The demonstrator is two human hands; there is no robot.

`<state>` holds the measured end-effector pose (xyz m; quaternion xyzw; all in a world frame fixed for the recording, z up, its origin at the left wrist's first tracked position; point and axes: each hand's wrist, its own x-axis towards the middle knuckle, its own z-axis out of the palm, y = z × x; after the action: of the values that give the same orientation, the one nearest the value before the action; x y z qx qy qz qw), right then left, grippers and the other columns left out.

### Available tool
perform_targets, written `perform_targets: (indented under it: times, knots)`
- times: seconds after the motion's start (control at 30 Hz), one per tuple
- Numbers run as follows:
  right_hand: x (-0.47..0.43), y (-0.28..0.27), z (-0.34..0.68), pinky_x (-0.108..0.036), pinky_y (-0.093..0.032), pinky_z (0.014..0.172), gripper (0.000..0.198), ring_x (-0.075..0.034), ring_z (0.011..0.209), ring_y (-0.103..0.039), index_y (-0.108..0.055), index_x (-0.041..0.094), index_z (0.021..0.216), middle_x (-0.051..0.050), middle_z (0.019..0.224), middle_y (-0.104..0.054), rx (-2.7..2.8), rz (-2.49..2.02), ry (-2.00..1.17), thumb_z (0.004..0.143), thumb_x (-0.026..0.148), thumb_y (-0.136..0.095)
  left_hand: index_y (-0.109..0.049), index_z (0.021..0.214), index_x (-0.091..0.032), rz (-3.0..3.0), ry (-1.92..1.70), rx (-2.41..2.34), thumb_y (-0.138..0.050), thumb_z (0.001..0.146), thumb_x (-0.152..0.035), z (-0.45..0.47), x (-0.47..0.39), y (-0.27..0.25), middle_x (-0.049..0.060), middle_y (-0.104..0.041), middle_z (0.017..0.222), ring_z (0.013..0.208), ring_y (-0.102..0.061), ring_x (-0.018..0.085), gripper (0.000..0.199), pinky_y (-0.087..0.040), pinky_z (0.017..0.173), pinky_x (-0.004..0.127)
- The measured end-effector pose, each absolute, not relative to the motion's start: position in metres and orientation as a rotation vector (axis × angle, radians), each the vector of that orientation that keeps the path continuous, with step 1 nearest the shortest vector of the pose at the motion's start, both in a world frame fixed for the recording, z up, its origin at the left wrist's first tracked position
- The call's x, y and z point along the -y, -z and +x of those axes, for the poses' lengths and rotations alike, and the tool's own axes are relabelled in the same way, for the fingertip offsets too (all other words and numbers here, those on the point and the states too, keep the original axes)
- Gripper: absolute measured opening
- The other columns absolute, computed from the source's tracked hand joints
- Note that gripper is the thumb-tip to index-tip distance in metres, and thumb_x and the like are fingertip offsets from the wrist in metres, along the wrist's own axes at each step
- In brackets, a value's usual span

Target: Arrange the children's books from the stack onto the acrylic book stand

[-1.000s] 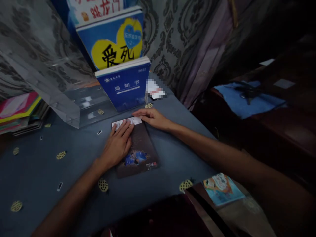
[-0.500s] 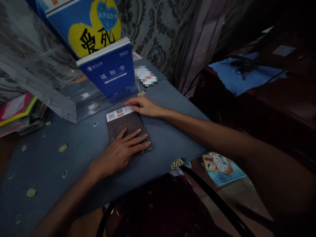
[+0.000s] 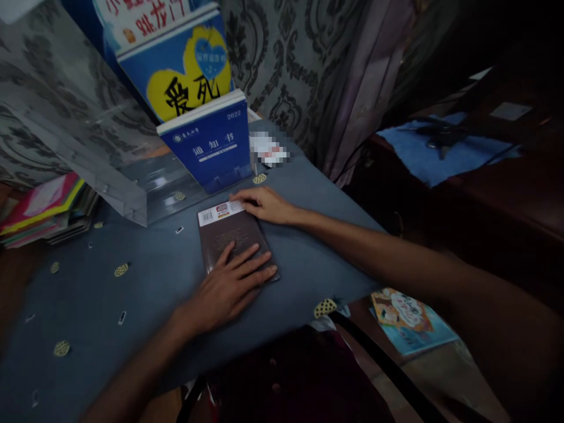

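A dark brown book (image 3: 231, 230) with a white barcode strip along its top lies flat on the grey-blue tablecloth. My left hand (image 3: 235, 279) rests palm down on its lower half, fingers spread. At the top right corner, my right hand (image 3: 264, 204) has its thumb on the book and its bent fingers along the top edge, closed on that corner. Just behind stands a blue 2022 booklet (image 3: 209, 150), leaning against a yellow-and-blue book (image 3: 154, 79) in a clear stand (image 3: 132, 202).
A stack of colourful books (image 3: 48, 205) sits at the left. Past the right table edge are a blue cloth (image 3: 418, 158) with a dark object on it and, lower down, a picture book (image 3: 408, 320). A patterned curtain (image 3: 282, 64) hangs behind the table. A black curved bar (image 3: 388, 367) is near my body.
The whole view has shifted, so everything appears slightly lower and farther right. Both hands keep their places on the brown book, which has not visibly moved on the table.
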<state>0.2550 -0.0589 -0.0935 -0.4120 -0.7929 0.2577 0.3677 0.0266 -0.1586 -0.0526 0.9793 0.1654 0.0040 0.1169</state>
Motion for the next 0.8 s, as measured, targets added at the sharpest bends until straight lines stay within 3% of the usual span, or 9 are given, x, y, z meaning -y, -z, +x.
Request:
perform_targets:
  times: [0.33, 0.47, 0.63, 0.8]
  knots:
    - [0.073, 0.093, 0.244, -0.059, -0.031, 0.117, 0.039, -0.025, 0.137, -0.052, -0.063, 0.019, 0.131, -0.012, 0.145, -0.059, 2.319, -1.086, -0.500, 0.097, 0.016, -0.045, -0.032, 0.155, -0.028, 2.851, -0.022, -0.705, -0.039, 0.103, -0.017, 0.042, 0.184, 0.062, 0.003, -0.040, 0.161, 0.154, -0.025, 0.027, 0.054, -0.025, 0.122, 0.064]
    - [0.083, 0.091, 0.239, -0.059, -0.030, 0.118, 0.042, -0.025, 0.141, -0.048, -0.060, 0.020, 0.135, -0.012, 0.147, -0.058, 2.387, -1.015, -0.487, 0.096, 0.016, -0.046, -0.030, 0.156, -0.025, 2.811, -0.068, -0.757, -0.042, 0.104, -0.032, 0.047, 0.200, 0.064, 0.006, -0.037, 0.162, 0.154, -0.022, 0.028, 0.054, -0.023, 0.123, 0.063]
    - [0.109, 0.089, 0.238, -0.057, -0.031, 0.120, 0.045, -0.025, 0.142, -0.047, -0.054, 0.020, 0.143, -0.013, 0.149, -0.055, 2.445, -0.920, -0.450, 0.099, 0.021, -0.046, -0.025, 0.158, -0.019, 2.828, -0.076, -0.700, -0.045, 0.100, -0.055, 0.042, 0.226, 0.071, 0.010, -0.035, 0.163, 0.153, -0.023, 0.032, 0.071, -0.024, 0.120, 0.066]
    - [0.142, 0.088, 0.242, -0.055, -0.033, 0.120, 0.048, -0.025, 0.145, -0.042, -0.048, 0.019, 0.148, -0.014, 0.154, -0.050, 2.484, -0.879, -0.464, 0.100, 0.025, -0.048, -0.037, 0.154, -0.020, 3.030, -0.215, -0.656, -0.047, 0.102, -0.031, 0.037, 0.257, 0.090, 0.011, -0.050, 0.153, 0.145, -0.040, 0.034, 0.053, -0.037, 0.114, 0.062]
